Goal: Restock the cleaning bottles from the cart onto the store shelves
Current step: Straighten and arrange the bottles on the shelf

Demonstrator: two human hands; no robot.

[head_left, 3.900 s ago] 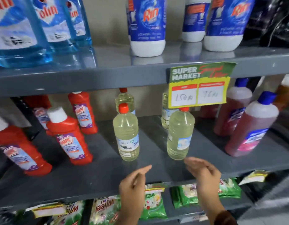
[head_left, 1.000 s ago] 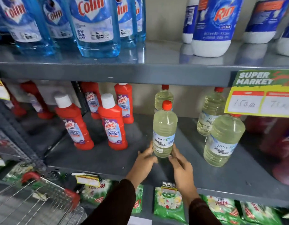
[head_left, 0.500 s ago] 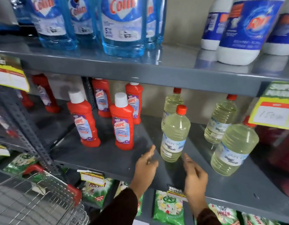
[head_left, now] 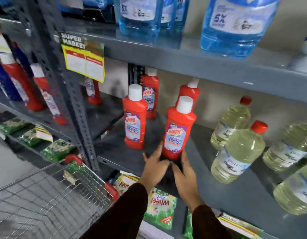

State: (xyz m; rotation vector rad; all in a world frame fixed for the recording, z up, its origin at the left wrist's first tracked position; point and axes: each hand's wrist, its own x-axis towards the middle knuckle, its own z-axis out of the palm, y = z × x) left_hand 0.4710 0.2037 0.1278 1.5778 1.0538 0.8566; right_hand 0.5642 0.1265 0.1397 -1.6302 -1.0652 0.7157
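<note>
Wire mesh of the shopping cart fills the near left corner, its red-capped handle just below the grey metal shelf. On that middle shelf, left of centre, stands one red Harpic bottle, white cap up, with two more behind it. Just to its right, near the shelf's front edge, the front Harpic bottle stands upright between a person's two hands. The left hand lies against the lower left of the bottle, fingers spread and curved; the right hand cups the lower right, thumbs nearly meeting in front of the base. Both dark sleeves reach up from the bottom edge, wrists bent slightly inward. The hands bracket the bottle loosely; whether they grip it firmly cannot be told. The bottle looks rigid plastic, full and moderately heavy, smooth at the label, so the waisted lower body is likely the surest hold. Further right stand pale yellow bottles with red caps.
</note>
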